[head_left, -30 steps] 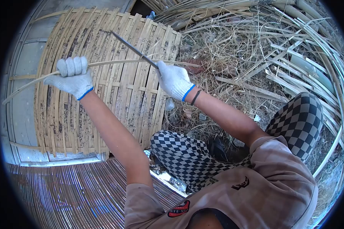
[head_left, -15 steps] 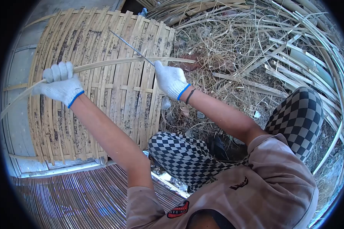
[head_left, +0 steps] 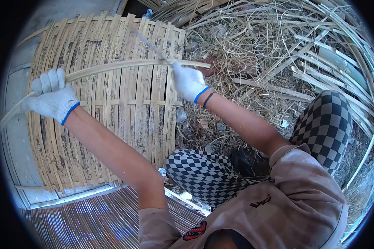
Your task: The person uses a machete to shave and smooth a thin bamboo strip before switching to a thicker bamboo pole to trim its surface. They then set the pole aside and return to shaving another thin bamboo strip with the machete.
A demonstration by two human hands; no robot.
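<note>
In a white knitted glove with a blue cuff, my left hand (head_left: 50,93) is closed around a long pale bamboo strip (head_left: 112,65). The strip bows across the woven bamboo panel (head_left: 124,120), and its right tip lies just beyond my other hand. My right hand (head_left: 189,81), gloved the same way, is closed on a knife whose long thin blade (head_left: 151,45) is smeared by motion and points up and left. Blade and strip cross just left of my right fingers. The knife's handle is hidden in the glove.
Curled bamboo shavings (head_left: 245,54) cover the ground to the right, with split bamboo pieces (head_left: 324,74) piled farther out. My crossed legs in checkered trousers (head_left: 199,170) are close below. A slatted mat (head_left: 99,220) lies at lower left.
My left hand has moved left and slightly down along with the strip. My right hand has shifted slightly right, and the knife blade has become blurred.
</note>
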